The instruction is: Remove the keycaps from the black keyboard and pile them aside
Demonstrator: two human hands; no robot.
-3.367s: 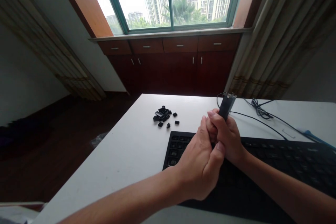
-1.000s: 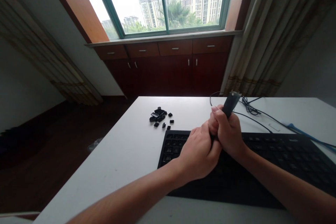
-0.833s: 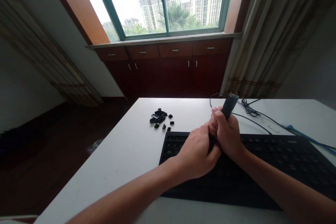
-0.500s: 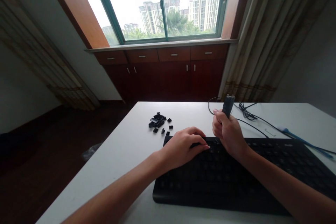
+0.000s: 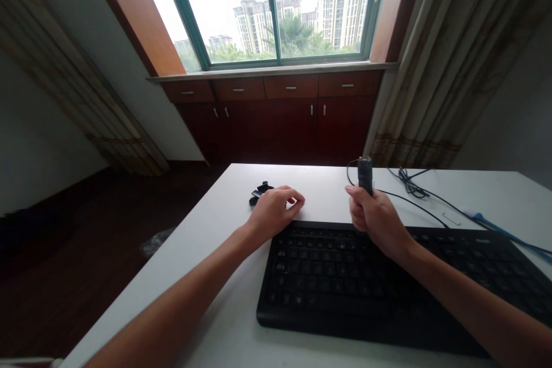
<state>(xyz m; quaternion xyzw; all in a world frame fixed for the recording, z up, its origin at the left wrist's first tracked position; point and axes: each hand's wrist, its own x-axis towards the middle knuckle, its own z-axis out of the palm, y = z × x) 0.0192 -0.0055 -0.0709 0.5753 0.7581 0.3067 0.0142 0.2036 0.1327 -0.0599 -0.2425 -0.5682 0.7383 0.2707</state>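
Observation:
The black keyboard [image 5: 328, 310] lies across the front of the white table. Just beyond its back left edge is my left hand [image 5: 278, 204], thumb and forefinger curled together; whatever may be pinched there is hidden. Beside its knuckles shows part of a pile of small black keycaps [image 5: 260, 188], with the rest behind the hand. My right hand [image 5: 377, 213] is a fist around an upright black tool handle [image 5: 365, 175] with a metal top end. That fist stands over the keyboard's back rows, and the tool's lower end is out of sight.
Black cables [image 5: 409, 184] lie coiled at the back right of the white table [image 5: 207, 241]. A thin bent wire [image 5: 451, 218] and a blue strap [image 5: 495, 227] lie right of the right hand. Beyond the table stands a red-brown cabinet [image 5: 271, 132] under a window.
My left hand has moved left and away from the keyboard's keys to the keycap pile, covering part of it. My right hand stays over the keyboard, its tool now more upright.

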